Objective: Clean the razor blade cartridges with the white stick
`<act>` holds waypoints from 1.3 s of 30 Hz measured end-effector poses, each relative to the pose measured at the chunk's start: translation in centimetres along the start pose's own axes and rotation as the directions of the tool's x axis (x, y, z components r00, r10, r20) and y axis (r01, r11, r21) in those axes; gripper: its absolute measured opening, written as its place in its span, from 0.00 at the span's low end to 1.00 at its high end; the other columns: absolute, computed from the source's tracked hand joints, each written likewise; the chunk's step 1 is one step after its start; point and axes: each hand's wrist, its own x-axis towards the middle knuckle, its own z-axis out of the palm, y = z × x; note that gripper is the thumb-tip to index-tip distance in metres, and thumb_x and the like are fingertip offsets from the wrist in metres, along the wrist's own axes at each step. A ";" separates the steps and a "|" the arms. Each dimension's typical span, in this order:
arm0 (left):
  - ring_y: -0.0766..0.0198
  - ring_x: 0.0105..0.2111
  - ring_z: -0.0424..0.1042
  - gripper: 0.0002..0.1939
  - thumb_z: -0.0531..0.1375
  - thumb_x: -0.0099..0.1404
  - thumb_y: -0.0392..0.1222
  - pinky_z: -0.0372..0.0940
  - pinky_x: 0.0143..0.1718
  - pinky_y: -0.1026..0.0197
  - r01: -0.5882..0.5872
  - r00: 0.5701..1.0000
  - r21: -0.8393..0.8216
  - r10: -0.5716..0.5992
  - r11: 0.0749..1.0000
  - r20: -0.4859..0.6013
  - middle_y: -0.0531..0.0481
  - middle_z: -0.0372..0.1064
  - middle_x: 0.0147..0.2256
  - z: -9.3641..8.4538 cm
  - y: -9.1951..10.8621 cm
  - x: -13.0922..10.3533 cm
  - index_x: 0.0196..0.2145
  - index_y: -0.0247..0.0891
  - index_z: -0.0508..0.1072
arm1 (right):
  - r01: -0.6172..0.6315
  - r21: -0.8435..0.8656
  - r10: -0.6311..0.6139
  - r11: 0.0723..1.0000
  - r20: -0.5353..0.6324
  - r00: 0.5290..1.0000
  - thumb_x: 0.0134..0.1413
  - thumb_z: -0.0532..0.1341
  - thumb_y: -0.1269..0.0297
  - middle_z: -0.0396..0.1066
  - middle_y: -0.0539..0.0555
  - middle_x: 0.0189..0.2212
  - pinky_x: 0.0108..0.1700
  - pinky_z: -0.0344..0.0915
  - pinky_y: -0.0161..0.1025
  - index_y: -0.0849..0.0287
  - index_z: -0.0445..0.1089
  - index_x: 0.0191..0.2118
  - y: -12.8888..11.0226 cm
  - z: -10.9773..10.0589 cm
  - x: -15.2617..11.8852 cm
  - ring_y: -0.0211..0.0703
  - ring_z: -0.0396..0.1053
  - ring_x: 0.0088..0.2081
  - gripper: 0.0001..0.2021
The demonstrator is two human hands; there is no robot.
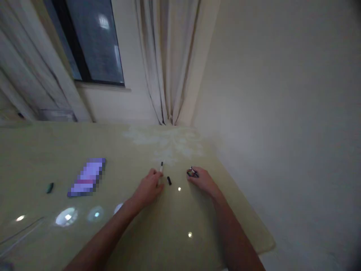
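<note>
My left hand [149, 187] is closed around a slim white, pen-like stick [161, 168] with a dark tip, its lower part hidden by the fingers. Just right of those fingers a short black cylinder [169, 180], resembling a cap, lies on the glossy table. A small dark object with silvery parts [193, 172] is pinched between the thumb and fingers of my right hand [203, 181]; its kind is too small to make out. The two hands are apart, with the black cylinder between them and nearer the left.
A blurred-out flat purple rectangle [88, 177] lies to the left on the table [135, 241], with a small dark green item [50, 188] beyond it. Thin cords [22, 235] run at lower left. Wall [282, 113] borders the table's right edge; curtains [169, 60] hang behind.
</note>
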 end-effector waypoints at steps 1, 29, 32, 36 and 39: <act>0.58 0.41 0.77 0.19 0.59 0.70 0.36 0.69 0.51 0.55 -0.002 1.000 -0.001 0.002 1.000 -0.002 0.37 0.68 0.54 0.2 0.3 0.1 0.57 0.33 0.72 | 0.021 0.005 -0.021 1.000 0.023 1.000 0.51 0.68 0.68 0.76 0.53 0.36 0.43 0.61 0.38 0.60 0.77 0.38 0.2 -0.1 -0.2 0.49 0.71 0.41 0.07; 0.51 0.49 0.77 0.17 0.67 0.62 0.39 0.70 0.53 0.53 -0.101 0.994 -0.013 0.101 0.995 0.030 0.39 0.70 0.55 0.7 2.9 2.0 0.49 0.37 0.77 | 0.035 0.198 -0.066 0.980 0.154 0.986 0.47 0.69 0.69 0.72 0.49 0.31 0.38 0.62 0.36 0.60 0.79 0.50 1.1 -0.6 -0.6 0.43 0.70 0.34 0.21; 0.49 0.50 0.77 0.19 0.69 0.60 0.39 0.70 0.54 0.52 -0.109 0.992 -0.009 0.110 0.994 0.060 0.38 0.71 0.56 0.3 2.7 2.1 0.50 0.38 0.77 | 0.013 0.203 -0.042 0.979 0.140 0.989 0.47 0.70 0.69 0.72 0.48 0.30 0.37 0.61 0.35 0.60 0.80 0.49 1.0 -0.5 -0.5 0.43 0.69 0.33 0.20; 0.49 0.48 0.77 0.17 0.68 0.60 0.39 0.70 0.53 0.51 -0.119 0.989 -0.003 0.119 0.993 0.086 0.39 0.72 0.54 0.1 2.6 2.4 0.48 0.39 0.78 | 0.026 0.199 -0.050 0.980 0.115 0.992 0.48 0.71 0.67 0.72 0.49 0.30 0.37 0.61 0.36 0.61 0.80 0.48 0.8 -0.5 -0.4 0.43 0.69 0.33 0.19; 0.49 0.48 0.78 0.17 0.68 0.60 0.38 0.71 0.52 0.52 -0.122 0.988 0.000 0.122 0.992 0.093 0.39 0.72 0.54 0.1 2.7 2.6 0.48 0.38 0.79 | 0.030 0.170 -0.047 0.985 0.097 0.994 0.49 0.71 0.66 0.72 0.49 0.30 0.37 0.61 0.36 0.61 0.80 0.48 0.7 -0.4 -0.4 0.43 0.69 0.33 0.18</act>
